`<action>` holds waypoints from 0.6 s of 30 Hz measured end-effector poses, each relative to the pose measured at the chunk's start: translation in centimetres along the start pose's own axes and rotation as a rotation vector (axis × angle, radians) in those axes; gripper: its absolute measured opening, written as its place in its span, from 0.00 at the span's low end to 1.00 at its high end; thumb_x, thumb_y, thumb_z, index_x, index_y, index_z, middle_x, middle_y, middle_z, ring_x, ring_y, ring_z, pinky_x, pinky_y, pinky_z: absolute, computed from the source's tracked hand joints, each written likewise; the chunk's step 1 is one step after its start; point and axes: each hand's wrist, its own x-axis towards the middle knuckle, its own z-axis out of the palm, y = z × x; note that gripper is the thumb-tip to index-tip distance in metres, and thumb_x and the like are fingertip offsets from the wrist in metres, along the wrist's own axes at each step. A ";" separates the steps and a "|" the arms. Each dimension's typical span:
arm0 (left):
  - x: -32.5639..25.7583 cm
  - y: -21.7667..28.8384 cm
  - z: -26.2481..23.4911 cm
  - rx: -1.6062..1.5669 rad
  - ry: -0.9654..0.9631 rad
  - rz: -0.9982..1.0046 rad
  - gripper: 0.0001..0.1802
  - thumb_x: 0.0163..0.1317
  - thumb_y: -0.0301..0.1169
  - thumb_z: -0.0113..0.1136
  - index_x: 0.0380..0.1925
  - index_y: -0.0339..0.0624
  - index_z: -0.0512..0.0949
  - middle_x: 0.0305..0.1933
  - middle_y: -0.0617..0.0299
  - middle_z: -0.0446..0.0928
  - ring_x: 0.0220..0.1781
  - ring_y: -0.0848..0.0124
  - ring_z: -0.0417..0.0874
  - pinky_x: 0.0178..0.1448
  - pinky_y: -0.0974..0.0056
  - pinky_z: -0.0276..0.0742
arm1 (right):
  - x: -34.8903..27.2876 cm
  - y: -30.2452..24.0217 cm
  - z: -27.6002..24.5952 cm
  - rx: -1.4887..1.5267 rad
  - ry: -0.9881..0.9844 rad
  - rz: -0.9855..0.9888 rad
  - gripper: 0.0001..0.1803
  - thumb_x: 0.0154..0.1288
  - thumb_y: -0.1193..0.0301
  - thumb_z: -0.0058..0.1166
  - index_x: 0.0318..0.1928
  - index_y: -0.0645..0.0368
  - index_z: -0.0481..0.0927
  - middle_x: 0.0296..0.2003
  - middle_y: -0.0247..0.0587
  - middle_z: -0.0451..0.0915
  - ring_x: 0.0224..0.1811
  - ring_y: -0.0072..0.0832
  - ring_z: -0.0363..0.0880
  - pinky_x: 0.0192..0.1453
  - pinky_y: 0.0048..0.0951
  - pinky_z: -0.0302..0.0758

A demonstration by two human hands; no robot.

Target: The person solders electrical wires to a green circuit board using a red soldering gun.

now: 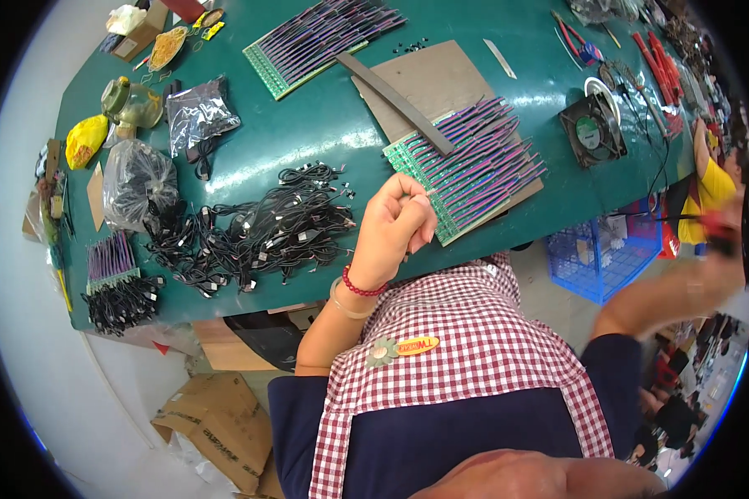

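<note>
My left hand [398, 218], with a red bead bracelet and a pale bangle at the wrist, is closed in a pinch at the near left edge of a green circuit board panel [445, 223]. A small pale tip shows at its fingers; what it belongs to I cannot make out. Rows of purple and dark wires [495, 158] run out from the panel, which lies on brown cardboard [441, 75]. Across the panel's far corner rests a grey flat bar [395, 104]. My right hand [724, 237] is raised at the far right, smeared by motion, with something reddish and dark near it.
Black cables [266, 224] lie heaped at left, beside a bagged bundle [140, 185] and a small wired board stack [112, 258]. Another wired panel [316, 41] lies at the back. A fan [591, 130] and red-handled tools [657, 71] are at right, a blue crate [595, 258] below.
</note>
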 end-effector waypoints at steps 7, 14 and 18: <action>-0.9 -0.2 1.5 0.241 0.157 0.106 0.05 0.61 0.26 0.50 0.28 0.37 0.70 0.19 0.67 0.71 0.17 0.84 0.66 0.20 0.77 0.60 | -14.1 -0.8 14.2 0.643 -0.489 0.883 0.23 0.52 0.82 0.55 0.50 0.66 0.67 0.36 0.43 0.77 0.38 0.28 0.78 0.41 0.27 0.76; -1.6 -0.5 2.5 0.627 0.271 0.348 0.04 0.54 0.22 0.56 0.26 0.34 0.71 0.18 0.64 0.70 0.18 0.82 0.67 0.21 0.73 0.63 | -14.6 -1.1 14.6 0.720 -0.569 0.848 0.11 0.55 0.79 0.58 0.41 0.63 0.76 0.33 0.32 0.78 0.33 0.16 0.76 0.37 0.18 0.72; -0.9 -0.1 2.3 0.842 0.237 0.567 0.05 0.49 0.19 0.57 0.26 0.36 0.71 0.21 0.62 0.71 0.19 0.78 0.71 0.23 0.71 0.67 | -14.1 -0.4 13.9 0.621 -0.672 0.795 0.10 0.56 0.79 0.57 0.40 0.63 0.76 0.31 0.31 0.78 0.32 0.15 0.74 0.36 0.19 0.72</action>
